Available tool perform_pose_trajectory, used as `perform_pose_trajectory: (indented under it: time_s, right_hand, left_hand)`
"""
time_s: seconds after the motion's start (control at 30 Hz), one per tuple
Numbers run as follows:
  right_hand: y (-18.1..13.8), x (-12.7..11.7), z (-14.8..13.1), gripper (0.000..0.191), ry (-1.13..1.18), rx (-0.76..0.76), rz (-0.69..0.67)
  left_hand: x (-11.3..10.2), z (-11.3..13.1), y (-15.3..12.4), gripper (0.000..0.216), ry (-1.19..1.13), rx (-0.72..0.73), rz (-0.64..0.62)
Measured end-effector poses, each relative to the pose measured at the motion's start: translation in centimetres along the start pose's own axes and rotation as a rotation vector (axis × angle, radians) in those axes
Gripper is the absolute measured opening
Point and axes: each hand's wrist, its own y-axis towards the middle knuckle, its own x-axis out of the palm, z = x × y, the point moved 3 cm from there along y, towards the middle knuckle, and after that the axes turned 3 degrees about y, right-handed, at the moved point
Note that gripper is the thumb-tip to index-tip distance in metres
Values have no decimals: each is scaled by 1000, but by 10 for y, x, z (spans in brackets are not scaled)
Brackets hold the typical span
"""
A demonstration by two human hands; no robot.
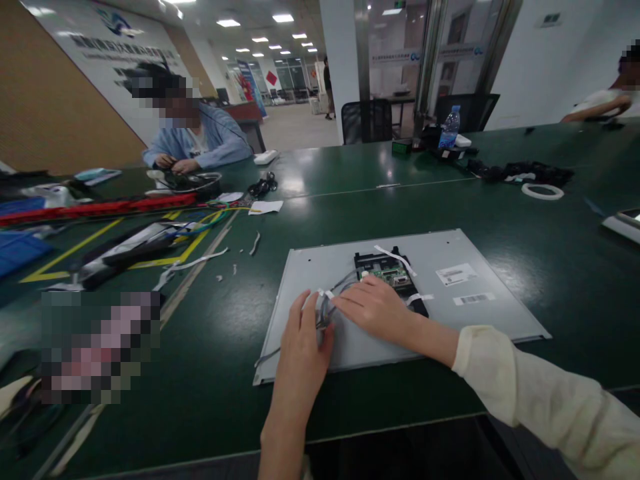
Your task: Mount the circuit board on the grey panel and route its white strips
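One flat grey metal panel on one dark green table, bearing two white printed labels. Thin grey cables over the panel, gripped in half-curled left hand; right hand bunched against them, any pinch hidden.

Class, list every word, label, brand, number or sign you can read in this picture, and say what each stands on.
No text reads clearly enough to quote.
White label on the gray panel: print too small.
Barcode sticker on the same panel: no legible number.
Wall sign: characters blurred.
Glass doors: lettering too small.
Bottle: blue label, too small.
Banner at the back: blurred.
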Motion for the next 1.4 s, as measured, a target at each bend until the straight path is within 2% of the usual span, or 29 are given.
perform_pose_trajectory:
  time_s: [0.23,0.37,0.47,0.6,0.7,0.87,0.97,1.2,1.4]
  right_hand:
    - [-10,2,-9,19,25,-26,-115]
    - [-11,3,-11,18,43,-22,-134]
    - [-7,1,-5,19,111,69,-59]
    - [-3,-5,11,23,188,279,131]
    - [-2,-6,15,25,147,278,163]
    - [-3,4,4,20,55,106,-14]
    - [-4,10,-2,16,43,42,-119]
    - [-7,13,-7,17,72,36,-215]
    - [-6,12,-10,16,66,49,-257]
  left_hand:
    - [0,-1,0,49,81,116,19]
    - [0,-1,-1,47,83,118,5]
    - [0,0,-1,49,64,74,7]
    - [0,2,-1,49,47,7,-18]
    - [-1,3,-2,50,33,-24,-29]
    - [-1,2,-2,56,18,-63,-26]
    - [0,1,-2,58,28,-6,-9]
    - [2,2,-3,53,44,129,-94]
    - [4,1,-4,47,89,139,-129]
